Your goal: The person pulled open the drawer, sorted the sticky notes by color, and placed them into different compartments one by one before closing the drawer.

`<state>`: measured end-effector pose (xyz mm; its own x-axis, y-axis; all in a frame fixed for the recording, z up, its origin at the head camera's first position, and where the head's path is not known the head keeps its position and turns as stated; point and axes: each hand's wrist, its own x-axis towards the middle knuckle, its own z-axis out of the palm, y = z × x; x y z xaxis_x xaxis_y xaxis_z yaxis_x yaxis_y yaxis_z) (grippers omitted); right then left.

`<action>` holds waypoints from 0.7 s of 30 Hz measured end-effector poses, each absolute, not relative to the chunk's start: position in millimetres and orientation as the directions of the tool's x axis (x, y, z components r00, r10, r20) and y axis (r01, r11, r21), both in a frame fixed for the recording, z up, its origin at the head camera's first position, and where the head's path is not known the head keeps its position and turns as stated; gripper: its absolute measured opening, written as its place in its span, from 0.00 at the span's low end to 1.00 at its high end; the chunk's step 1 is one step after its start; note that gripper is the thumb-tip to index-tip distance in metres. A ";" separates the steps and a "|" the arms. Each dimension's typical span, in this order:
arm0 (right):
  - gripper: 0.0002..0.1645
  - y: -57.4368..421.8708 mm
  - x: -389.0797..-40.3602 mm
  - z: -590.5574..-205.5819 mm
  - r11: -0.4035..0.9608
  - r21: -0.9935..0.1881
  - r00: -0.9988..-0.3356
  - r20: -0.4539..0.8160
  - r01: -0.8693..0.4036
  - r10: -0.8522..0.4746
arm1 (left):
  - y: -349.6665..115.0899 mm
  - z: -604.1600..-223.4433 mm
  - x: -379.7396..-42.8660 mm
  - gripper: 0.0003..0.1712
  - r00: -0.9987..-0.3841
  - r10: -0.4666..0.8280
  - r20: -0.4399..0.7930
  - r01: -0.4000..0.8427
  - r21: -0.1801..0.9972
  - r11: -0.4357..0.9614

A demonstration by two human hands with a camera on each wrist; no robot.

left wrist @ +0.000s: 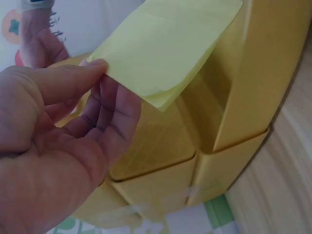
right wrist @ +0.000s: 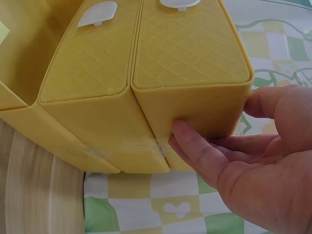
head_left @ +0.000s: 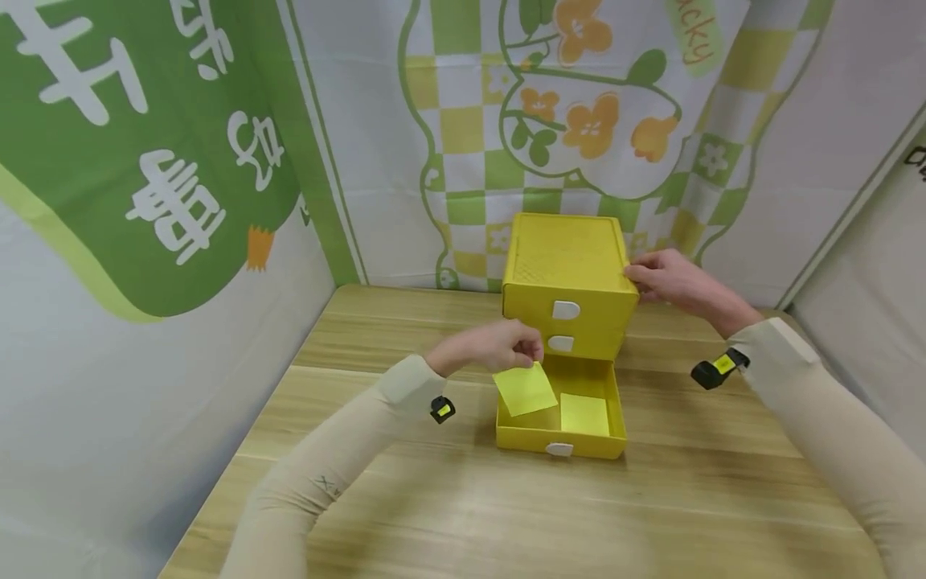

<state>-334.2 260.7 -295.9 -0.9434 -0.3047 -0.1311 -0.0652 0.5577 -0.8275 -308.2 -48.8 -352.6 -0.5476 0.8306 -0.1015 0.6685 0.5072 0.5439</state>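
My left hand pinches a thin pad of yellow sticky notes by one edge between thumb and fingers. The pad hangs tilted over the pulled-out bottom drawer of a yellow desktop drawer box. Inside that drawer, toward its right side, lies another yellow sticky note pad. My right hand grips the box's upper right edge, thumb on the top and fingers against the side wall. The two upper drawers are closed, with white tabs on their fronts.
The box stands on a wood-grain table, close to a patterned cloth backdrop. More printed cloth hangs along the left. Small black wrist devices sit at both sleeves.
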 end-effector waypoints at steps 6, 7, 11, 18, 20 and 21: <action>0.31 258.2 -335.6 -296.2 0.568 -0.820 -0.942 -0.127 -0.077 -0.311 | -42.3 -367.9 -303.0 0.04 -0.528 0.837 -0.141 0.668 0.540 0.512; 0.31 258.5 -335.7 -296.1 0.567 -0.820 -0.941 -0.129 -0.075 -0.312 | -41.0 -370.4 -302.5 0.04 -0.528 0.836 -0.151 0.668 0.535 0.518; 0.32 259.8 -336.3 -295.9 0.561 -0.824 -0.938 -0.129 -0.078 -0.321 | -36.4 -377.6 -300.0 0.04 -0.535 0.825 -0.182 0.676 0.493 0.547; 0.32 263.0 -334.9 -295.6 0.573 -0.815 -0.941 -0.117 -0.092 -0.318 | -28.1 -386.0 -299.5 0.05 -0.524 0.828 -0.200 0.704 0.445 0.553; 0.33 262.5 -334.4 -295.6 0.562 -0.822 -0.939 -0.121 -0.087 -0.322 | -27.2 -389.3 -299.7 0.05 -0.525 0.826 -0.208 0.706 0.435 0.558; 0.33 262.4 -334.2 -295.7 0.560 -0.824 -0.938 -0.122 -0.086 -0.324 | -27.0 -390.7 -299.8 0.05 -0.524 0.825 -0.210 0.706 0.434 0.559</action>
